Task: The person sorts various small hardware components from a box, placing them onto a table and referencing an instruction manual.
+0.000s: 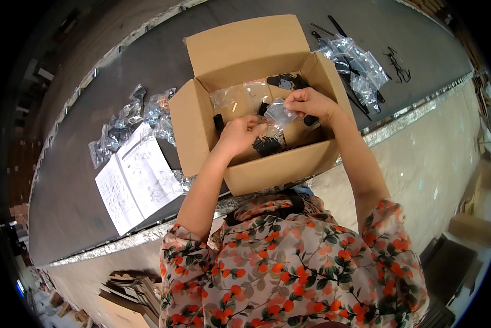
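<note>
Both my hands are inside an open cardboard box. Between them is a small clear plastic bag with little parts in it. My right hand pinches the bag's upper right side. My left hand is closed at its lower left edge, thumb and finger together. Beneath the bag lie black parts on the bottom of the box. More black pieces lie against the far inner wall, next to other clear plastic bags. What lies under my hands is hidden.
Left of the box, an open printed booklet lies on the dark table, beside several bagged parts. To the right are more clear bags, black rods and a tangle of black wire ties. Flattened cardboard leans below the table.
</note>
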Demonstrator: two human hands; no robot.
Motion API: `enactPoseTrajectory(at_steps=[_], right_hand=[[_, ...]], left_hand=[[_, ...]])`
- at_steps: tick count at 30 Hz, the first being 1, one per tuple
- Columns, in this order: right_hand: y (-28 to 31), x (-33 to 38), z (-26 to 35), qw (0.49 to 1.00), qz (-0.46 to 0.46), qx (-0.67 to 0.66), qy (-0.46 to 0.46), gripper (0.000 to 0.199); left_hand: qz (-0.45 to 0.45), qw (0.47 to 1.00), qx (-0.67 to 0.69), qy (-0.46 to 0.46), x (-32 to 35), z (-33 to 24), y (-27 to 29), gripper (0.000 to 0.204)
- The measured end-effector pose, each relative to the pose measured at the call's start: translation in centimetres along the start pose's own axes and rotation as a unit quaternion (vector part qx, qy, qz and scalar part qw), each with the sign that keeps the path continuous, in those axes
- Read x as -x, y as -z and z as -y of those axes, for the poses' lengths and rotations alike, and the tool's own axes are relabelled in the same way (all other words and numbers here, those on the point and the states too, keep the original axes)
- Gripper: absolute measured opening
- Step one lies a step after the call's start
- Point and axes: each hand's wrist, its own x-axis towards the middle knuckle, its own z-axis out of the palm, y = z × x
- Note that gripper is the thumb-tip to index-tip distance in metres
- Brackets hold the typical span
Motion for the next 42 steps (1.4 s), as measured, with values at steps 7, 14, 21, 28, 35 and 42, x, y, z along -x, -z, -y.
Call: enactPoseTrajectory(at_steps=[7, 14, 21, 28, 35, 42], right_hand=[[0.1, -0.8, -1.2, 1.000, 0.007, 0.024, 0.019, 0.012], [-1.2, -1.6, -1.5, 0.973, -0.073, 0.192, 0.107, 0.022], [-1.7, 0.6, 0.9, 0.961, -0.049, 0.143, 0.231, 0.050], [-2.2, -0.5, -0.7, 0.943, -0.070, 0.239, 0.223, 0.029], [-1.7, -0.9, -0.6, 0.979, -0.093, 0.020, 0.182, 0.019], [-1.2, -0.5, 0.3, 0.985, -0.015, -0.127, 0.115, 0.020]], left_hand=[[-0.036, 0.971, 0.213, 0.100, -0.6, -2.0, -1.9, 0.021], [-0.064, 0.947, 0.287, 0.132, -0.2, -2.7, -1.2, 0.013], [-0.096, 0.897, 0.402, 0.157, -1.3, -3.8, -1.2, 0.012], [-0.094, 0.884, 0.432, 0.152, -1.9, -3.6, -1.3, 0.014], [-0.153, 0.900, 0.393, 0.113, -2.0, -1.5, -1.0, 0.027], [-0.048, 0.891, 0.428, 0.147, -1.9, -2.5, -1.3, 0.056]])
